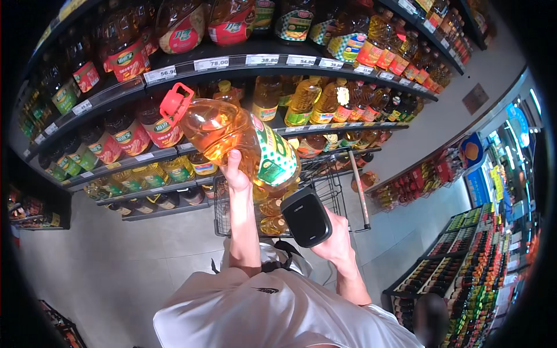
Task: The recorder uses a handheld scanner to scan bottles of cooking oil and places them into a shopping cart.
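Observation:
A large plastic bottle of cooking oil with a red handled cap and a green-checked label lies tilted in my left hand, the cap pointing up and to the left. My right hand is closed around a black handheld scanner, whose dark rounded head covers part of the fingers. The scanner is just below and to the right of the bottle's base, with a gap between them. Beneath both hands stands a wire shopping cart holding several oil bottles.
Curved in the fisheye view, store shelves of oil bottles with price tags span the front. Bagged goods hang in wire racks to the right. A stocked display rack stands at the lower right, another shelf unit at the far left.

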A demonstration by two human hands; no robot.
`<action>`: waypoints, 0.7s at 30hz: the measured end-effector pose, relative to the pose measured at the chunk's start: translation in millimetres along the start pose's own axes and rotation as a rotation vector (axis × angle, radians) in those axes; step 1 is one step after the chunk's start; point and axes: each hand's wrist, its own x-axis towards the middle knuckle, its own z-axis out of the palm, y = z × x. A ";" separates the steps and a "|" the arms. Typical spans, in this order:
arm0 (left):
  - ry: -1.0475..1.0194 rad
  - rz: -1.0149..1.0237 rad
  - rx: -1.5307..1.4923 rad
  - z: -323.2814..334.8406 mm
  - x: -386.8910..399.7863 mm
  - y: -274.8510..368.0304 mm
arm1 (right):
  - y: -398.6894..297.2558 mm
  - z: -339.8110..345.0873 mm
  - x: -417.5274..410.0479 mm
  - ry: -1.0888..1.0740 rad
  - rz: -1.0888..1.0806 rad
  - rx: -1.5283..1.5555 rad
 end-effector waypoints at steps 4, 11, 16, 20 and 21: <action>0.011 -0.050 0.006 -27.3 9.0 2.3 | -21.0 24.7 1.6 -0.019 0.017 -0.117; -0.018 -0.104 0.006 -36.2 14.2 16.3 | -53.0 48.1 7.0 0.034 0.056 -0.163; 0.032 -0.165 -0.161 -38.8 15.5 22.1 | -51.7 51.3 2.4 -0.012 0.093 -0.231; 0.069 -0.149 -0.012 -40.7 14.9 15.8 | -44.6 51.4 -0.3 -0.046 0.035 -0.264; 0.068 -0.146 -0.011 -41.0 15.6 16.5 | -45.1 51.8 -0.1 -0.046 0.032 -0.263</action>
